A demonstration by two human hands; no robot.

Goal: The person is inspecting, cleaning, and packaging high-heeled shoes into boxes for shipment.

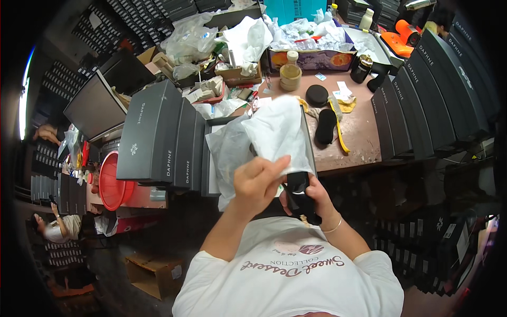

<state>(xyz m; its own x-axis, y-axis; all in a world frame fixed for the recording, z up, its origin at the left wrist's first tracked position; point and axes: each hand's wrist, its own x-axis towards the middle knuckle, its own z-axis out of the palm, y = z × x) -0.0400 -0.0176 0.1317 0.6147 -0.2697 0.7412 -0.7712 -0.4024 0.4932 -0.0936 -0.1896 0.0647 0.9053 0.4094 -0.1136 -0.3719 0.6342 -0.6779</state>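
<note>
A glossy black shoe (302,198) is in my right hand (323,203), whose fingers wrap round it close to my chest. Over the shoe's far end lies a thin white bag or sheet (280,129); which of the two I cannot tell. My left hand (256,185) pinches its near edge beside the shoe. Beneath both hands an open dark shoe box (211,182) holds crumpled translucent tissue paper (229,148). The part of the shoe under the white material is hidden.
Closed dark shoe boxes (150,137) stand left of the open box, more (443,84) at the right. Across the table are a yellow-handled brush (338,127), a black oval pad (324,127), a round black tin (317,95) and a bottle (290,76). A red basin (110,179) sits left.
</note>
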